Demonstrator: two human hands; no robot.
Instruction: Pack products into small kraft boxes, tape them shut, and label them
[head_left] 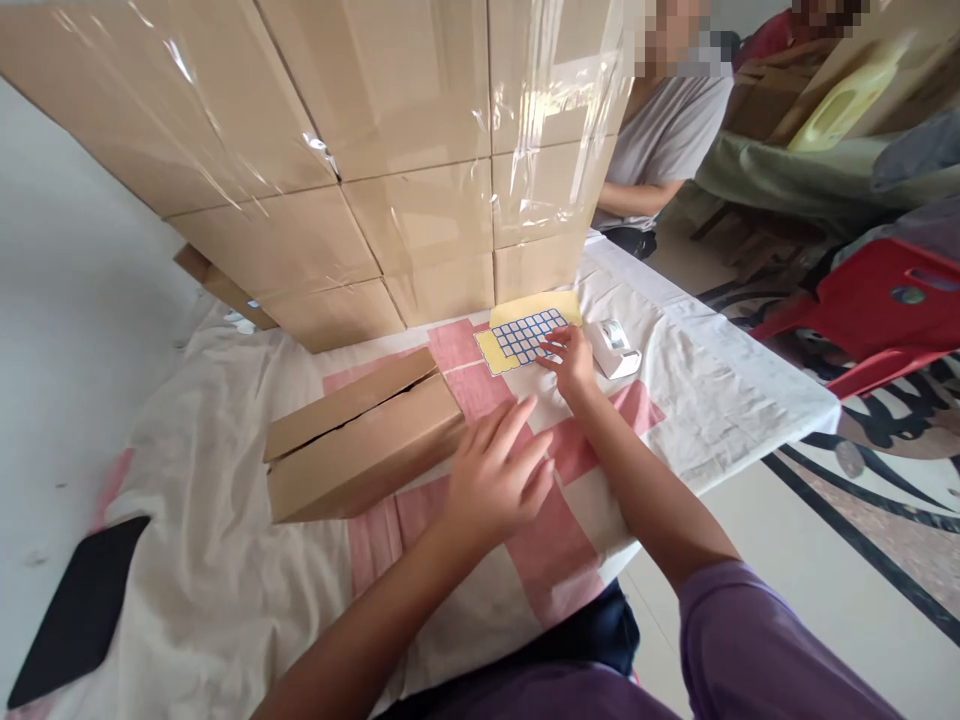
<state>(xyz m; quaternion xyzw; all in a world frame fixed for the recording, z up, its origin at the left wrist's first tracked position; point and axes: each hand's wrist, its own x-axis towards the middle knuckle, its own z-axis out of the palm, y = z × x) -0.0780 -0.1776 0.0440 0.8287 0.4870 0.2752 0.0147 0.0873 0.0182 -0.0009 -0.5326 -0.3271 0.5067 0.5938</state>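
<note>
A yellow-backed sheet of blue-bordered labels (527, 335) lies on the table, close to the stacked boxes. My right hand (571, 362) rests over its right end, with the fingers apart and the tips touching or just above the labels. Whether a label is under the fingertips, I cannot tell. My left hand (499, 472) hovers above the cloth with its fingers spread and nothing in it. To its left lies a long closed cardboard box (367, 450), with a narrow gap between its top flaps. A small white roll or dispenser (615, 348) sits just right of my right hand.
A tall stack of plastic-wrapped cartons (420, 200) walls off the table's back. A black flat item (79, 610) lies at the left edge. Beyond the table sits another person (667, 150). A red chair (885, 310) stands to the right of the cloth-covered table (720, 400).
</note>
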